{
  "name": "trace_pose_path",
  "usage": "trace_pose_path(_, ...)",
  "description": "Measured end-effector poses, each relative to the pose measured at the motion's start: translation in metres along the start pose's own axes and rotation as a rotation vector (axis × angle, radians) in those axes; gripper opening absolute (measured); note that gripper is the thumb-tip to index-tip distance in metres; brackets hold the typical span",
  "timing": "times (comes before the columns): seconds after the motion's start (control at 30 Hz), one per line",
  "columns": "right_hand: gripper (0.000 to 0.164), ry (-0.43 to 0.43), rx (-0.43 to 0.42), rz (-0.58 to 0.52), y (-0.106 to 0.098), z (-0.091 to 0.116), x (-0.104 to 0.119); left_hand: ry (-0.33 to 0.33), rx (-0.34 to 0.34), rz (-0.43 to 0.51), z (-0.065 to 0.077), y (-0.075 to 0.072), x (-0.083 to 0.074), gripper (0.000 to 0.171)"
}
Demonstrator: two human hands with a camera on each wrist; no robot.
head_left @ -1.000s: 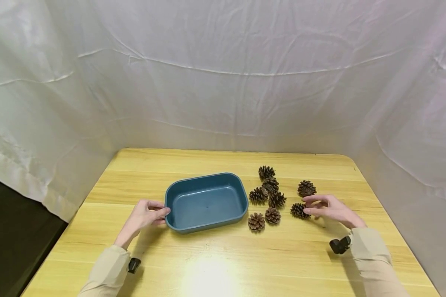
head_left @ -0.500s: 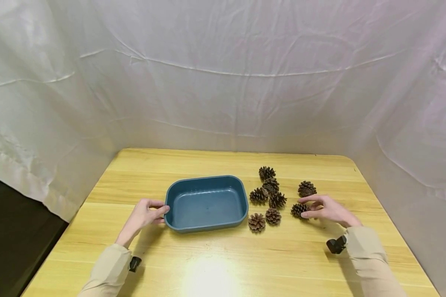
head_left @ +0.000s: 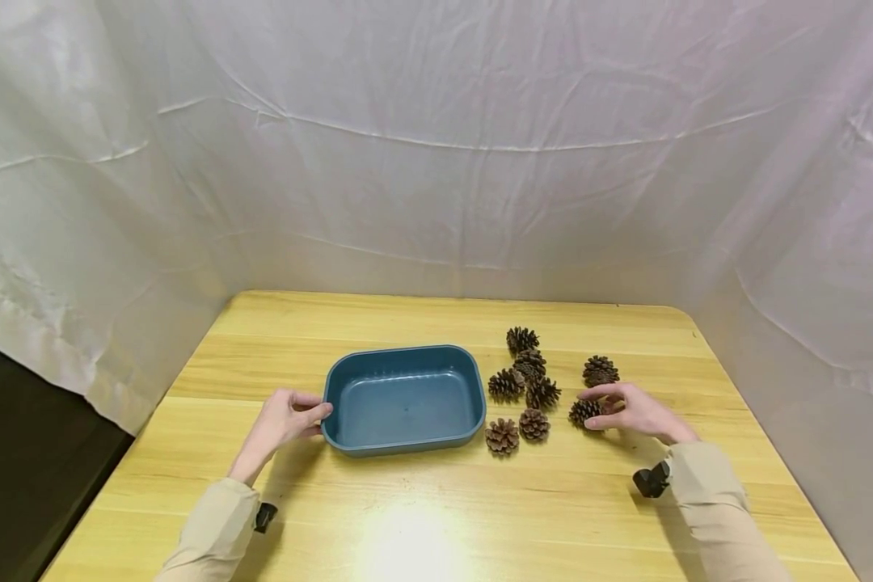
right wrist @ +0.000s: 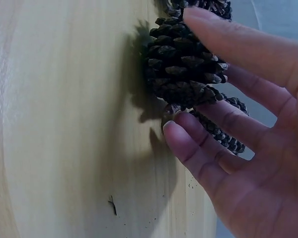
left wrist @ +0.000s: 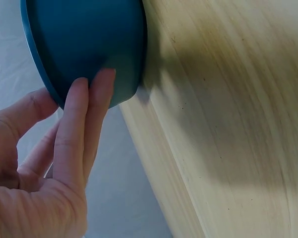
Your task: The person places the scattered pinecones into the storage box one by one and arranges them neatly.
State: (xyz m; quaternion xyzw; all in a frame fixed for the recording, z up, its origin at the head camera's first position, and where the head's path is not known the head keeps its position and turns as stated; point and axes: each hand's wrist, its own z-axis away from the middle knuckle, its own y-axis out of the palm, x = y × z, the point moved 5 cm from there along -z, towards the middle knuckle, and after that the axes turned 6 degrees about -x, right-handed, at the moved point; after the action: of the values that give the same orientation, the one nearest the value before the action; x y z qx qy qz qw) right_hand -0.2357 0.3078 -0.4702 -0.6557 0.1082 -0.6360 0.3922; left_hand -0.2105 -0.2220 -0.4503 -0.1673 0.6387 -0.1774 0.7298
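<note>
On the wooden table stands a dark blue rectangular plastic basin [head_left: 407, 412] with rounded corners and nothing inside. My left hand [head_left: 289, 419] pinches its left rim, thumb at the rim and fingers along the outer wall [left wrist: 116, 87]. To the right, my right hand [head_left: 636, 411] has its thumb and fingers round a brown pine cone [head_left: 582, 414], low over the tabletop. In the right wrist view the thumb crosses one end of that pine cone [right wrist: 184, 64], and some fingers are partly hidden behind it. Just behind the hand lies another pine cone [head_left: 600, 370].
Between the basin and my right hand lie several more pine cones, among them a cone at the back [head_left: 521, 339] and two nearer ones, a flat open cone [head_left: 502, 436] and its neighbour [head_left: 533, 424]. White cloth [head_left: 436, 202] hangs round the table [head_left: 335, 517].
My right hand has moved a little left and closed in round the pine cone. The basin has turned slightly, its far right corner coming nearer, while my left hand stays at its rim.
</note>
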Motion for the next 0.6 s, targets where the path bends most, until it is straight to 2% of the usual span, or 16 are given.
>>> trace_pose_path(0.3, 0.053, -0.004, -0.024, 0.043, 0.0016, -0.0016, 0.0002, 0.006, -0.008, -0.026, 0.0, -0.0006, 0.0001, 0.029)
trace_pose_path(0.6, 0.055, 0.027, -0.062, -0.001, -0.002, -0.0013, 0.006, 0.001, 0.002, 0.023, -0.0001, 0.001, 0.0033, 0.03)
